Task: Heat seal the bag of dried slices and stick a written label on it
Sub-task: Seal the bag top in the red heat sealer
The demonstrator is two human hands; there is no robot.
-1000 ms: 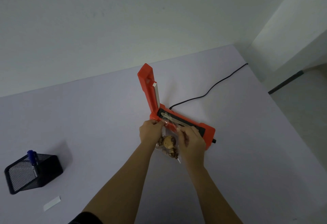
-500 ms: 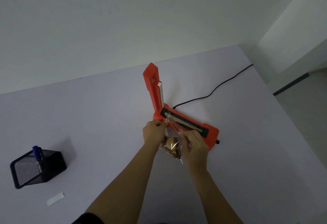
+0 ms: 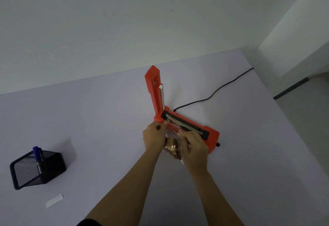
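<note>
Against the one open sealer point(image 3: 187, 124), two hands, left point(image 3: 154, 137) and right point(image 3: 194, 145), pinch one bag point(image 3: 173, 147), as before; one label point(image 3: 54, 200) and one pen holder point(image 3: 38, 167) sit far left.

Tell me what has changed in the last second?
Little: both hands, left and right, keep holding the bag of dried slices, its mouth over the orange heat sealer's strip. Sealer arm stays raised; label and pen holder untouched.

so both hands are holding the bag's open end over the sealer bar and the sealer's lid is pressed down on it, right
Not quite: the head view shows the heat sealer's lid raised upright, not pressed down. Both the left hand and right hand do hold the bag at the sealing bar.
</note>
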